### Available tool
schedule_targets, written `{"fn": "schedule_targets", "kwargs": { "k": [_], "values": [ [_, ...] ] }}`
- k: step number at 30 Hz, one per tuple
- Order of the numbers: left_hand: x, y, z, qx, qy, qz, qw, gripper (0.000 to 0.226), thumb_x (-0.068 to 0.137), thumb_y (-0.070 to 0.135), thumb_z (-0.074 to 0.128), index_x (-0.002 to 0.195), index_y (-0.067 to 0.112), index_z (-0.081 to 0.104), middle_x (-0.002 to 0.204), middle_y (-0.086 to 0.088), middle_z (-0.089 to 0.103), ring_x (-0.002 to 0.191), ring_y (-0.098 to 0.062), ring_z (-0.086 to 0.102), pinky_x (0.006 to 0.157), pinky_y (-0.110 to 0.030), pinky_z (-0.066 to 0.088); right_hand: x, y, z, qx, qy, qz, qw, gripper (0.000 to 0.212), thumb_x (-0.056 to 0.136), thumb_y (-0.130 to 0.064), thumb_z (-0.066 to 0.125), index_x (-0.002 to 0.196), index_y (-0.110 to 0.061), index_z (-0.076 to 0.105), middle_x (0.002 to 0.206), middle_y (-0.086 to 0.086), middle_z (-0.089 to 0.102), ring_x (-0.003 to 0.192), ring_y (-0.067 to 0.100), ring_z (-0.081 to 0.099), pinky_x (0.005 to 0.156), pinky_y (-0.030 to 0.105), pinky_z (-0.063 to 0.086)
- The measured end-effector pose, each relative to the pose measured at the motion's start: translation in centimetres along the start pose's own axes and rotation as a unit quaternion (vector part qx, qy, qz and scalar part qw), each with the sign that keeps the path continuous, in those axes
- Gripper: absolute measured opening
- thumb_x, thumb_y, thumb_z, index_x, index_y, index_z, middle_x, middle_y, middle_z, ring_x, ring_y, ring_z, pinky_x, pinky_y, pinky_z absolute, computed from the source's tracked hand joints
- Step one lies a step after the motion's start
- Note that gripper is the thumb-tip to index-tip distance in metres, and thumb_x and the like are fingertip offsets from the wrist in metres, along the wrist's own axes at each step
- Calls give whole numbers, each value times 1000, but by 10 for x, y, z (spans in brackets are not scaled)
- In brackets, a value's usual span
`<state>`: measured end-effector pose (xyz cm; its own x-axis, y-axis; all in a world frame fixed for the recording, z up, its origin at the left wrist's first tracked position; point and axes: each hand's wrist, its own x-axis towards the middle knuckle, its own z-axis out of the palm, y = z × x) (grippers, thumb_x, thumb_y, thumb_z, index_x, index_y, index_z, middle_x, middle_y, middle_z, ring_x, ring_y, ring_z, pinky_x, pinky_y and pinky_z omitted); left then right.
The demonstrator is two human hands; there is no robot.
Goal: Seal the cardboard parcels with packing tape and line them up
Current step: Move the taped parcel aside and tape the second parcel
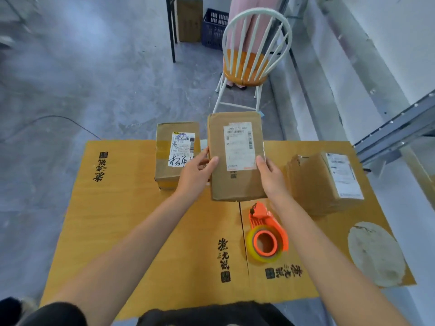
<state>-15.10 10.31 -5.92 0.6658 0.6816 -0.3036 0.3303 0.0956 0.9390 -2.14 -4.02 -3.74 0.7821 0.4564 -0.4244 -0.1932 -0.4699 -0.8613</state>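
Observation:
Both hands hold a tall cardboard parcel (235, 182) with a white shipping label, raised over the middle of the wooden table (122, 208). My left hand (196, 176) grips its left edge, thumb on the front face. My right hand (270, 177) grips its right edge the same way. A second labelled parcel (164, 161) stands just left of it, behind my left hand. A third parcel (315, 184) sits tilted to the right. An orange tape dispenser (267, 236) with a roll of clear tape lies on the table under my right forearm.
A white chair (253, 55) with an orange seat stands beyond the table's far edge. A pale worn patch (376, 252) marks the table's right front corner. A blue crate (215, 27) and a flat cardboard sheet (189, 20) stand on the grey floor farther back.

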Motion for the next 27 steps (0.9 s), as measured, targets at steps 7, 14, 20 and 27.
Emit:
{"fn": "schedule_targets", "kwargs": {
  "k": [7,14,20,27],
  "values": [
    [71,-4,14,203,75,-9,976,46,102,37,48,141,14,51,118,-2,45,110,-21,51,94,-36,51,88,-5,20,-63,-72,0,995,40,105,-38,37,142,-26,46,123,-4,60,102,14,58,80,30,46],
    [92,-36,30,190,160,-39,968,51,99,28,55,147,16,45,114,1,34,114,-18,40,92,-21,32,125,29,33,-62,-109,29,992,40,106,-37,35,142,-24,44,125,-4,59,106,14,56,86,30,44],
    [88,-54,21,182,141,23,973,50,98,14,57,147,17,47,109,2,37,80,-6,45,86,-15,45,134,39,37,-79,-113,9,990,45,106,-37,37,149,-25,38,136,-15,52,118,8,52,93,26,41],
    [94,-46,20,232,128,17,964,50,95,3,58,142,20,50,105,-2,40,71,-6,42,74,-7,37,132,35,38,-148,-122,16,981,60,103,-43,42,157,-25,22,151,-5,44,136,21,44,107,35,40]
  ]
}}
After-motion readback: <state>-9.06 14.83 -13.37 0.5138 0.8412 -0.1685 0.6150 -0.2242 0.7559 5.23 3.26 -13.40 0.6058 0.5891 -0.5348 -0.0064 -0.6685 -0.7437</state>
